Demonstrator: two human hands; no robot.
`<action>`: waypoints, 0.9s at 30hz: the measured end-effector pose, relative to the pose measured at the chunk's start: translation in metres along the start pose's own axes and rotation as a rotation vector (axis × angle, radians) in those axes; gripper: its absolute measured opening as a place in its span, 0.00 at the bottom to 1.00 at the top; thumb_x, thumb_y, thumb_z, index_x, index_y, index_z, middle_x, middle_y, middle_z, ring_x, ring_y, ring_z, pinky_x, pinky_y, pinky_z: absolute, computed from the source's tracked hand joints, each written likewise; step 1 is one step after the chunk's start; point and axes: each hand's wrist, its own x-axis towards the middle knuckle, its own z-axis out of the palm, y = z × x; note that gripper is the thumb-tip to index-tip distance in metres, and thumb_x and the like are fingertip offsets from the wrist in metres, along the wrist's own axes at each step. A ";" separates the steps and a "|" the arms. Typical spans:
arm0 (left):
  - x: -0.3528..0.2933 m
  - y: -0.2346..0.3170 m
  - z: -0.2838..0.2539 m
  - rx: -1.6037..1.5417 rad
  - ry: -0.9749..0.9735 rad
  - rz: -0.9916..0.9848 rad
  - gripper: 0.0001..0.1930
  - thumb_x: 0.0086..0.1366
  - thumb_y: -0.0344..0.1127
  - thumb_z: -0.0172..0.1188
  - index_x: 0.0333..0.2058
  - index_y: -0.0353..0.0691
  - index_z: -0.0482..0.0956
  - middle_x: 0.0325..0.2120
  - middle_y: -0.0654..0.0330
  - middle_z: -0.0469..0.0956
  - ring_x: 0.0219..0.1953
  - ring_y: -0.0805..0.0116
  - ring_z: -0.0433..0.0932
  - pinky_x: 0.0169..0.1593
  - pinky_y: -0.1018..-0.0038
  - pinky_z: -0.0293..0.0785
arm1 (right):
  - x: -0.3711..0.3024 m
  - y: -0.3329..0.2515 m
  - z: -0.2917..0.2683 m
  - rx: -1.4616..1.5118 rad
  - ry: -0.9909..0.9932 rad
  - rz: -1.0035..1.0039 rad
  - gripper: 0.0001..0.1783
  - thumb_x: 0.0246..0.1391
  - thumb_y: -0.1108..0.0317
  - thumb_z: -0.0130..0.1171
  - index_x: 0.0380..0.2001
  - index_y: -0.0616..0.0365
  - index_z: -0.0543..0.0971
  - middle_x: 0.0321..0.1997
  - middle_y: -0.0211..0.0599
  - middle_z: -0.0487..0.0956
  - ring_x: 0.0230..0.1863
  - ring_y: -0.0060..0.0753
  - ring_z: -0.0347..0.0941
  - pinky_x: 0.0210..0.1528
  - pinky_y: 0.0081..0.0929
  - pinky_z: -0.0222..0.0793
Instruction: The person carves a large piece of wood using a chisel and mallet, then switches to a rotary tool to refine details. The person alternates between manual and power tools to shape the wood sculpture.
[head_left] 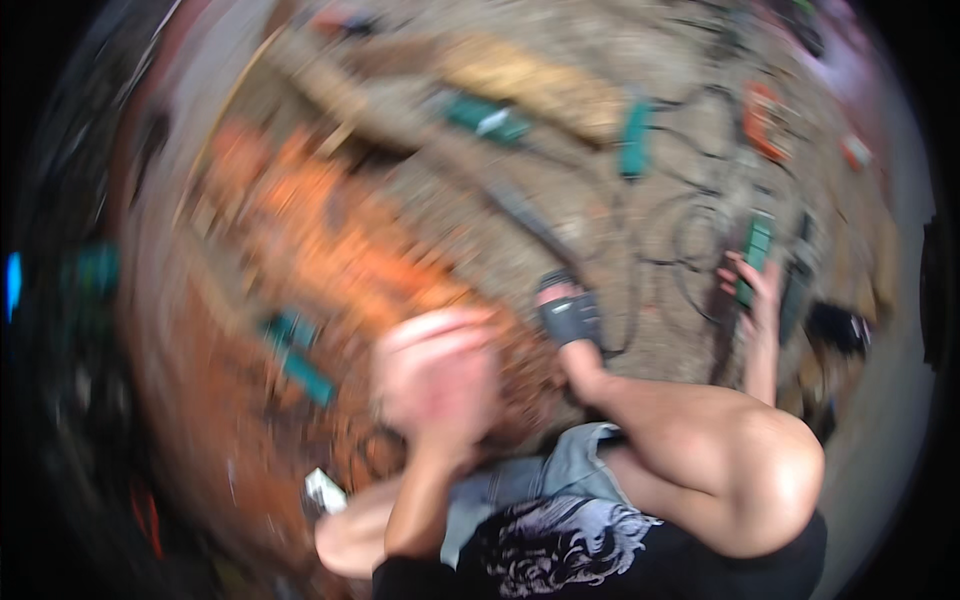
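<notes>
My left hand (438, 375) is raised over a rough orange-brown mass (350, 250) that looks like carved wood. Motion smears its fingers, so what they do is unclear, and nothing plainly shows in them. Out to the right, my right hand (762, 295) has its fingers round the lower end of a long green object (757, 245) close to the ground. Blur hides what kind of tool or case that is. A teal power tool (300, 360) lies on the reddish wood, left of my left hand.
Beyond my sandalled foot (572, 315) lie a teal tool (487, 118), another teal piece (634, 138) and a pale log (535, 85). Black cables (690, 235) loop across the ground. An orange object (766, 122) lies at the far right.
</notes>
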 end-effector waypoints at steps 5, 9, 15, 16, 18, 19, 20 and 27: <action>-0.014 0.029 0.087 0.054 -0.279 0.425 0.32 0.66 0.33 0.54 0.70 0.52 0.68 0.70 0.49 0.65 0.74 0.46 0.61 0.75 0.51 0.61 | -0.065 -0.085 0.063 -0.387 -0.600 -0.282 0.50 0.39 0.61 0.77 0.66 0.61 0.65 0.56 0.46 0.78 0.41 0.33 0.79 0.44 0.28 0.76; -0.015 0.028 0.070 0.167 -0.076 0.413 0.20 0.63 0.36 0.58 0.53 0.40 0.80 0.50 0.51 0.81 0.56 0.53 0.81 0.58 0.62 0.81 | -0.104 -0.147 0.114 -0.875 -1.072 -0.660 0.45 0.31 0.59 0.76 0.57 0.69 0.77 0.51 0.45 0.83 0.48 0.44 0.82 0.57 0.37 0.74; -0.034 0.003 0.026 0.148 -0.228 0.324 0.16 0.56 0.35 0.63 0.44 0.41 0.82 0.39 0.58 0.79 0.38 0.63 0.81 0.36 0.73 0.78 | -0.169 -0.167 0.201 -1.161 -1.015 -1.139 0.42 0.31 0.59 0.78 0.53 0.68 0.80 0.50 0.48 0.85 0.49 0.52 0.83 0.56 0.41 0.75; -0.037 -0.006 0.030 0.098 -0.147 0.314 0.15 0.55 0.35 0.63 0.43 0.43 0.83 0.38 0.60 0.79 0.35 0.66 0.78 0.34 0.72 0.77 | -0.169 -0.162 0.210 -1.170 -1.040 -1.116 0.42 0.32 0.58 0.78 0.53 0.68 0.80 0.50 0.48 0.84 0.49 0.52 0.83 0.55 0.41 0.75; -0.037 -0.016 0.038 0.118 -0.069 0.329 0.15 0.55 0.36 0.64 0.43 0.45 0.83 0.38 0.61 0.78 0.34 0.67 0.78 0.34 0.72 0.76 | -0.162 -0.154 0.223 -1.188 -1.080 -1.062 0.42 0.33 0.58 0.78 0.54 0.68 0.79 0.50 0.49 0.84 0.48 0.52 0.83 0.54 0.41 0.76; -0.036 -0.020 0.042 0.099 -0.070 0.338 0.16 0.54 0.36 0.64 0.43 0.47 0.83 0.37 0.62 0.78 0.33 0.67 0.78 0.34 0.72 0.76 | -0.159 -0.152 0.226 -1.198 -1.083 -1.034 0.42 0.34 0.57 0.78 0.54 0.68 0.79 0.50 0.49 0.84 0.48 0.52 0.83 0.53 0.40 0.76; -0.035 -0.021 0.045 0.101 -0.066 0.356 0.16 0.54 0.36 0.64 0.43 0.47 0.83 0.37 0.63 0.78 0.34 0.67 0.78 0.34 0.73 0.76 | -0.156 -0.155 0.226 -1.209 -1.078 -1.011 0.42 0.35 0.57 0.78 0.55 0.67 0.79 0.50 0.49 0.84 0.47 0.52 0.83 0.53 0.40 0.76; -0.027 -0.035 0.042 0.192 0.053 0.318 0.16 0.52 0.36 0.65 0.42 0.48 0.85 0.37 0.63 0.80 0.33 0.67 0.79 0.33 0.74 0.76 | -0.153 -0.162 0.241 -1.275 -1.135 -0.912 0.42 0.40 0.55 0.80 0.57 0.66 0.79 0.50 0.51 0.83 0.45 0.52 0.83 0.49 0.39 0.79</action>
